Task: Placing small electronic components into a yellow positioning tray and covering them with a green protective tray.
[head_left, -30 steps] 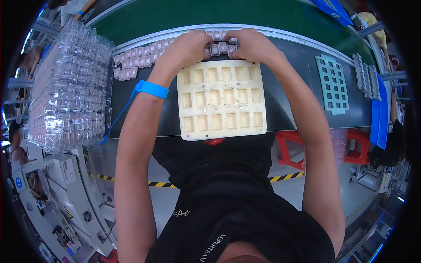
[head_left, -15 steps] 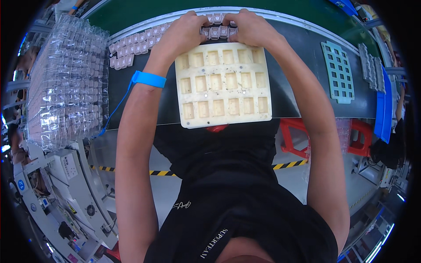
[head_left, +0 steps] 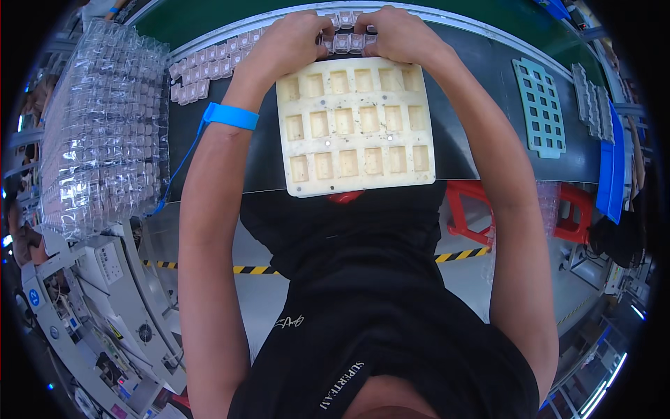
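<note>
A short row of small, square, pinkish clear pieces (head_left: 348,45) lies at the far side of the dark worktop. My left hand (head_left: 299,43) closes on the row's left end, and my right hand (head_left: 403,36) closes on its right end, fingers curled. Part of each fingertip is hidden. Just beyond are more such pieces (head_left: 343,19). Nearer me, directly below both hands, a cream tray (head_left: 356,140) with rows of rectangular pockets reaches over the worktop's near edge; the pockets hold nothing. A blue band (head_left: 234,116) with a cord circles my left wrist.
More rows of pinkish pieces (head_left: 213,63) lie at the left, beside a tall stack of clear plastic trays (head_left: 105,140). On the right are a teal frame with square holes (head_left: 541,112), clear strips (head_left: 590,105) and a blue bin (head_left: 612,167). A red stool (head_left: 466,209) stands below.
The whole view has shifted slightly, so the cream tray and worktop sit a little higher in the picture. Both hands keep their hold on the row of pieces.
</note>
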The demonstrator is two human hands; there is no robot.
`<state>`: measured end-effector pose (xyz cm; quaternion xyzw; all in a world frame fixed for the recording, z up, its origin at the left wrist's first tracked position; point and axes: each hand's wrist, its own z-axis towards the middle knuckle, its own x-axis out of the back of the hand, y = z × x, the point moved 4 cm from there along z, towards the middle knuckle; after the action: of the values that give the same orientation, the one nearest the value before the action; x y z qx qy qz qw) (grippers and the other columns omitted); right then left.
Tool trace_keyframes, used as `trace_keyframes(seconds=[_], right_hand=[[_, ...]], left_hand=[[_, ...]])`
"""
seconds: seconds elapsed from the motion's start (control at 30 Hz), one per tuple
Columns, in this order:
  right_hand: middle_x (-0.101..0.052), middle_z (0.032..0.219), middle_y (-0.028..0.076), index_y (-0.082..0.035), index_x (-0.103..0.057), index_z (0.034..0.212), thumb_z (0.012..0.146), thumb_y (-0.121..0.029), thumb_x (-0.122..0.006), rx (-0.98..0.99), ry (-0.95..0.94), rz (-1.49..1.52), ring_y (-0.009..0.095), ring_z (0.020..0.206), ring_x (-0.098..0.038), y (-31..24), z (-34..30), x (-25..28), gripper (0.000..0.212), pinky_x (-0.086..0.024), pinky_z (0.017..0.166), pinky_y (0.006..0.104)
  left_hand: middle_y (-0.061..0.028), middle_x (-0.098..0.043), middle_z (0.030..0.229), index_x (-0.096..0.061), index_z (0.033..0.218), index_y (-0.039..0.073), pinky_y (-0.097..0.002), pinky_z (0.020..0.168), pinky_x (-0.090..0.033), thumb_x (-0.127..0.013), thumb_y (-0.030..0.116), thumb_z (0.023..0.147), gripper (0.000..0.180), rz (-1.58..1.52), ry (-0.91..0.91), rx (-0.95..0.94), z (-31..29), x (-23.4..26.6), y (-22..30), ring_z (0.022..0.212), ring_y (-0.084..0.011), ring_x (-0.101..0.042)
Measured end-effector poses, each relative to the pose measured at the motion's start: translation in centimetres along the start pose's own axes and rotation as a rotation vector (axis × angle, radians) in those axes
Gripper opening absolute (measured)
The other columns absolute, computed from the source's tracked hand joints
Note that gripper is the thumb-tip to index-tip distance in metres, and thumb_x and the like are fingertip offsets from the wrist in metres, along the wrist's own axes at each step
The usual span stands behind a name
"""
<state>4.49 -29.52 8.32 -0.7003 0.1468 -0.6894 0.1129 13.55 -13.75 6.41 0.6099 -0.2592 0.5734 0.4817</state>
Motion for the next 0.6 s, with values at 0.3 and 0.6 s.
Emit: trace_keyframes(seconds=[0.3,0.6], right_hand=[[-0.074,0.098,0.023,-0.006,-0.077,0.104,0.080,-0.024,-0.076,-0.028,-0.009,-0.025,0.039,0.094,-0.071,-0.3,0.0,0.4,0.030,-0.056,0.084,0.0477],[-0.071,0.105,0.026,-0.007,-0.075,0.109,0.082,-0.022,-0.071,-0.062,-0.035,-0.020,0.041,0.105,-0.067,-1.4,-0.5,0.7,0.031,-0.055,0.089,0.0489]], left_hand=[[-0.0169,-0.072,0.104,-0.074,0.110,0.005,-0.0450,0.089,-0.055,-0.077,0.013,0.083,0.028,0.001,0.056,-0.002,-0.3,-0.2,-0.4,0.100,-0.0360,-0.068],[-0.0182,-0.072,0.104,-0.073,0.113,0.003,-0.0436,0.088,-0.055,-0.075,0.012,0.083,0.031,0.065,-0.019,0.003,0.0,0.2,-0.1,0.098,-0.0356,-0.069]])
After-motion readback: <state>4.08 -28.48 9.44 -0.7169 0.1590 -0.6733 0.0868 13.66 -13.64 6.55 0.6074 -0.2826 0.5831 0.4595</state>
